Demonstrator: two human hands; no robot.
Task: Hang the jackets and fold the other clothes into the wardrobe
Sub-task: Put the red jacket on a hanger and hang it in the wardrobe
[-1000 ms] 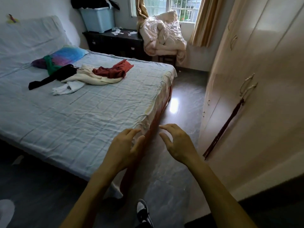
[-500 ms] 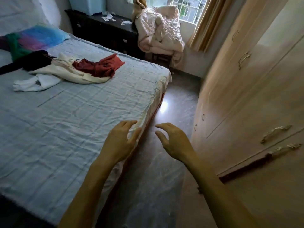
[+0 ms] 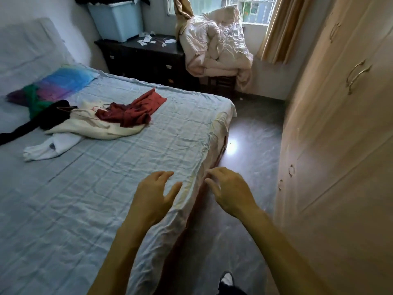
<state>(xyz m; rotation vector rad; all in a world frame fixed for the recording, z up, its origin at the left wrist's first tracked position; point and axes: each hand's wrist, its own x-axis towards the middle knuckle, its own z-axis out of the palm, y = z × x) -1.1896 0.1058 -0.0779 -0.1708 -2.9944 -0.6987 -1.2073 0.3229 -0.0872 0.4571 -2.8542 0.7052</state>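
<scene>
Both the left hand (image 3: 153, 196) and right hand (image 3: 230, 191) hover spread and empty; the limp, light red garment (image 3: 131, 110) on the bed (image 3: 106, 188) looks best lifted by its shoulders.

A lived-in home bedroom.

A wide bed under a creased pale blue sheet (image 3: 110, 188) fills the left side, with loose red, cream, white and black clothes (image 3: 102, 122) heaped near its head end; a tall beige wooden wardrobe with curved metal handles (image 3: 340, 145) lines the right wall, and tan curtains (image 3: 280, 28) frame a barred window.
</scene>
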